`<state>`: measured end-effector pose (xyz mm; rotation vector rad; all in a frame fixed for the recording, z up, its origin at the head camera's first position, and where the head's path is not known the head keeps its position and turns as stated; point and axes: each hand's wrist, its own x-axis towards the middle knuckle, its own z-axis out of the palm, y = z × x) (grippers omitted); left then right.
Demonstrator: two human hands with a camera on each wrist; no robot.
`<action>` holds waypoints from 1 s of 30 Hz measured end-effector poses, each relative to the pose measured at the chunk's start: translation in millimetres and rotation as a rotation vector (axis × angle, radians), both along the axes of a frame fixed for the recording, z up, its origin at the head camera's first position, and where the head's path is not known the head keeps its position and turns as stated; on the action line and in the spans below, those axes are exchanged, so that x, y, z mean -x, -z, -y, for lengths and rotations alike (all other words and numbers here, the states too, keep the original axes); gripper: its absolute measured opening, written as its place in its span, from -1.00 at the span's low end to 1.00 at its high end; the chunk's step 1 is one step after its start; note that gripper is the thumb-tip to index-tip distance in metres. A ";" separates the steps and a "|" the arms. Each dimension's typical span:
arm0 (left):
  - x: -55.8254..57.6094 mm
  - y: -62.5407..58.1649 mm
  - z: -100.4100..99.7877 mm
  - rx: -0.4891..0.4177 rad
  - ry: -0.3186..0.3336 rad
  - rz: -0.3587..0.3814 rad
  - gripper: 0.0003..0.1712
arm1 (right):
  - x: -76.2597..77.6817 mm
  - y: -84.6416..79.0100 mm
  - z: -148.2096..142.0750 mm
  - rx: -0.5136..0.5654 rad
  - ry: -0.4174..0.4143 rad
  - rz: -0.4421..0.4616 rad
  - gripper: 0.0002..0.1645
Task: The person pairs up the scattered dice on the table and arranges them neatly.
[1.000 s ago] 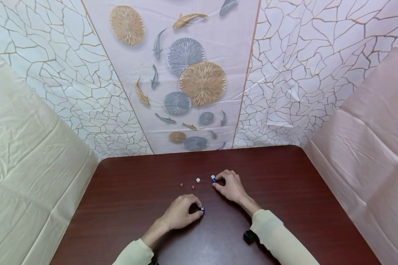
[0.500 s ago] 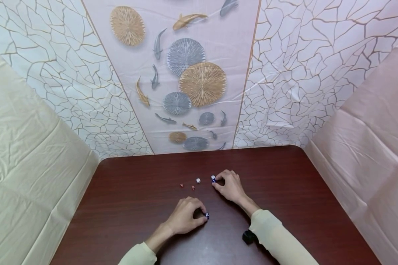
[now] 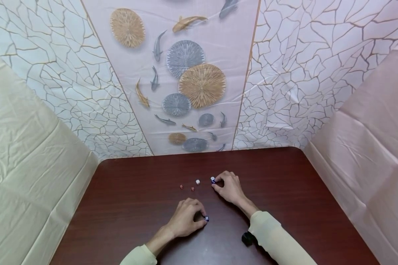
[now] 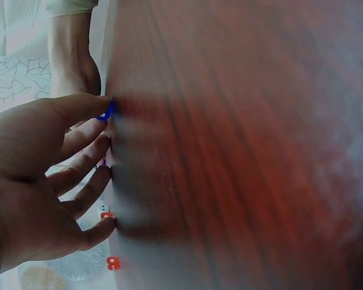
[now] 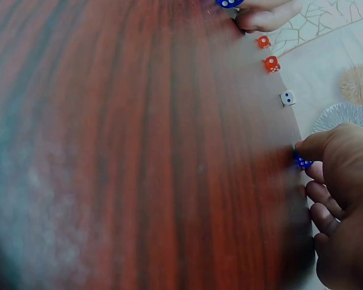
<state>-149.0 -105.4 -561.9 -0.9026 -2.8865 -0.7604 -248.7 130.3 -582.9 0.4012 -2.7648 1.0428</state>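
Observation:
My left hand (image 3: 184, 219) pinches a blue die with white pips (image 3: 207, 218) between thumb and index finger, low over the near middle of the table. In the left wrist view that blue die (image 4: 104, 113) shows at the thumb tip. Farther back, my right hand (image 3: 230, 187) pinches a second blue die (image 3: 213, 182), seen also as a blue die (image 5: 303, 161) in the right wrist view. A white die (image 3: 212, 178) sits right behind it; whether they touch I cannot tell. Left of them rest another white die (image 3: 198, 182) and two smaller red dice (image 3: 192, 188).
The dark red-brown wooden table (image 3: 136, 206) carries everything. A patterned cloth (image 3: 199, 92) hangs behind its far edge, and pale cloth screens (image 3: 36, 154) flank both sides. A black device (image 3: 248, 239) sits under my right wrist.
My left hand has slid right and slightly nearer to me with its blue die, then nearly stopped. The right hand and the other dice stay in place.

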 end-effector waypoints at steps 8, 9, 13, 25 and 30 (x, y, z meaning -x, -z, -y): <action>0.2 1.0 -1.1 0.010 -0.003 -0.014 -0.84 | -0.6 -0.5 -0.9 0.004 -0.003 -0.014 -0.82; 0.0 0.9 -1.2 0.011 -0.004 -0.012 -0.84 | -0.6 -0.6 -0.9 0.005 -0.004 -0.013 -0.82; -1.0 0.7 -1.2 0.013 -0.012 0.008 -0.85 | -1.4 -0.6 -1.5 0.003 -0.013 -0.016 -0.82; -0.6 -1.0 -1.2 0.009 -0.011 0.004 -0.85 | -4.2 -3.4 -5.3 0.012 -0.028 -0.003 -0.84; -1.0 1.7 -1.0 0.017 -0.018 0.027 -0.86 | -7.4 -2.6 -8.5 0.025 -0.037 0.016 -0.85</action>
